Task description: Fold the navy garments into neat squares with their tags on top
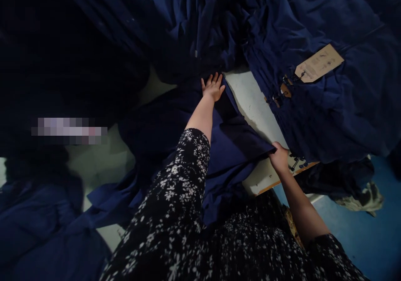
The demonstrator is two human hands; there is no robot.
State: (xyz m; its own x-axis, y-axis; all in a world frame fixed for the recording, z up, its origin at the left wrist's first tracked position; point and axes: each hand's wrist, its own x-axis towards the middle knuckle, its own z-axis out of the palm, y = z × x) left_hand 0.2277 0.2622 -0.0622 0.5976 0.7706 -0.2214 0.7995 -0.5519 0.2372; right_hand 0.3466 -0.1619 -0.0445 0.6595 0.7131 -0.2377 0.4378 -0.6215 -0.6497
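While our left hand (pixel 213 87) lies open on the navy cloth (pixel 175 143), our right hand (pixel 278 158) pinches its corner (pixel 272 149), the folded edge (pixel 246 124) running diagonally between them.

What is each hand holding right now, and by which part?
The right hand grips a corner of the navy cloth. The left hand grips nothing; it lies open and flat on the cloth.

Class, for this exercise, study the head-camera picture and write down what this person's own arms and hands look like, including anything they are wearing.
The left sleeve and right sleeve are black with a small white floral print, matching the rest of the garment. Below them, the left hand and right hand are bare, without gloves, and no watch shows.
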